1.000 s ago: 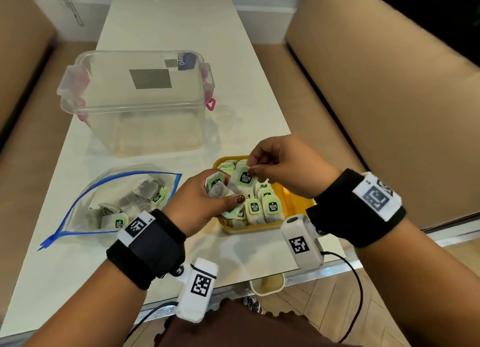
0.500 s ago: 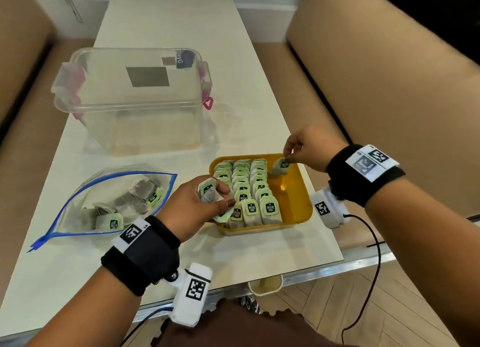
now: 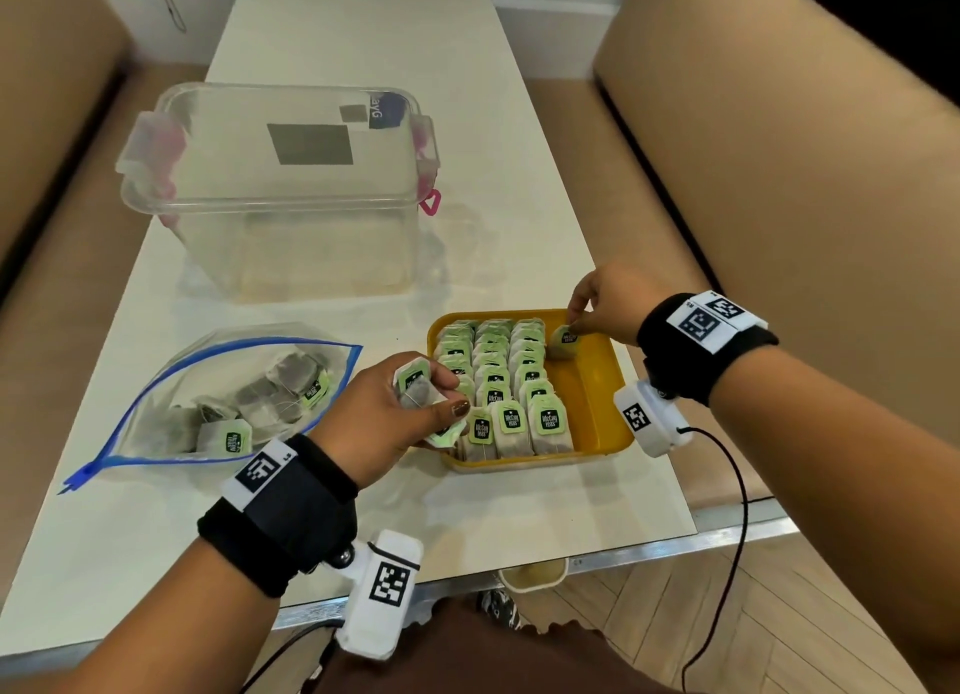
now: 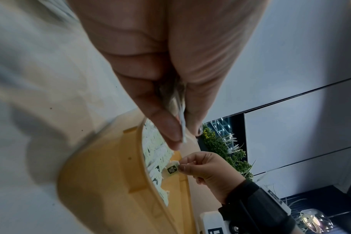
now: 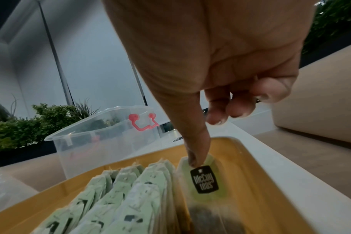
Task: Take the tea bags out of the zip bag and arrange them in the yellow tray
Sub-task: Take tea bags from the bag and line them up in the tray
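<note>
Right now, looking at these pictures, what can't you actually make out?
- How many tea bags the left hand holds: fingers cover them in the head view, blurred in the left wrist view.
- Count left in the zip bag: overlapping, film hazy.
- Near rows in the yellow tray: blurred in the right wrist view.

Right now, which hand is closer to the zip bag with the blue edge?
Left. The left hand hovers just beside the zip bag, gripping tea bags. The right hand is beyond the yellow tray, at its far corner.
</note>
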A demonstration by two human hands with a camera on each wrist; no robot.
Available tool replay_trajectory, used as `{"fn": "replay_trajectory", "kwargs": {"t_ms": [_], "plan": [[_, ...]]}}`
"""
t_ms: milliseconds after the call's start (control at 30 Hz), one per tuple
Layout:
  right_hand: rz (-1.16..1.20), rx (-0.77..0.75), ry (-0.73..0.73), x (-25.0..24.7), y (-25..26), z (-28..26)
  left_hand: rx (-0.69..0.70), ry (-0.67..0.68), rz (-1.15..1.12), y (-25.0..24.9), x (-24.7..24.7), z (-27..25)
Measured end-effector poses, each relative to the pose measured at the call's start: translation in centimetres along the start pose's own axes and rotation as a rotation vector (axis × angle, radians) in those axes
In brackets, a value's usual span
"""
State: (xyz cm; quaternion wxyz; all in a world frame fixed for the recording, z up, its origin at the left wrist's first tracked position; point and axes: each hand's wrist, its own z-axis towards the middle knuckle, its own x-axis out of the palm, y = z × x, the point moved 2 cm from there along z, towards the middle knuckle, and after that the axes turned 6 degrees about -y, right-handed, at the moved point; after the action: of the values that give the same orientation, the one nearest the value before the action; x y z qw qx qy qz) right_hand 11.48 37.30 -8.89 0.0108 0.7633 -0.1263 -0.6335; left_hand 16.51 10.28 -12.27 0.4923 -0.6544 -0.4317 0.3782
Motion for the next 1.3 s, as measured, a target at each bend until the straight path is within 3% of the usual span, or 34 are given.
{"fn": "replay_trajectory", "kwargs": {"t_ms": [433, 567, 767, 933, 1167, 1300], "plan": [[-0.065, -0.022, -0.048, -0.8, 1.0, -0.3, 0.0, 0.007, -0.022, -0.2, 0.0, 0.2], [0.058, -0.137, -0.114, -2.7, 3.1, -2.4, 0.019, -0.006, -0.088, -0.9, 0.3, 0.3], [0.148, -0.353, 0.08, -2.2, 8.9, -6.9, 0.081, -0.079, -0.091, -1.4, 0.6, 1.0], [0.314, -0.307, 0.029, 0.0, 10.1, -7.0, 0.082, -0.088, -0.145, -1.6, 1.0, 1.3], [0.515, -0.262, 0.004, -0.7, 9.3, -7.1, 0.111, -0.009, 0.004, -0.9, 0.9, 1.0], [0.5, -0.285, -0.007, -1.7, 8.6, -6.7, 0.151, 0.038, 0.03, -0.9, 0.6, 0.7]]}}
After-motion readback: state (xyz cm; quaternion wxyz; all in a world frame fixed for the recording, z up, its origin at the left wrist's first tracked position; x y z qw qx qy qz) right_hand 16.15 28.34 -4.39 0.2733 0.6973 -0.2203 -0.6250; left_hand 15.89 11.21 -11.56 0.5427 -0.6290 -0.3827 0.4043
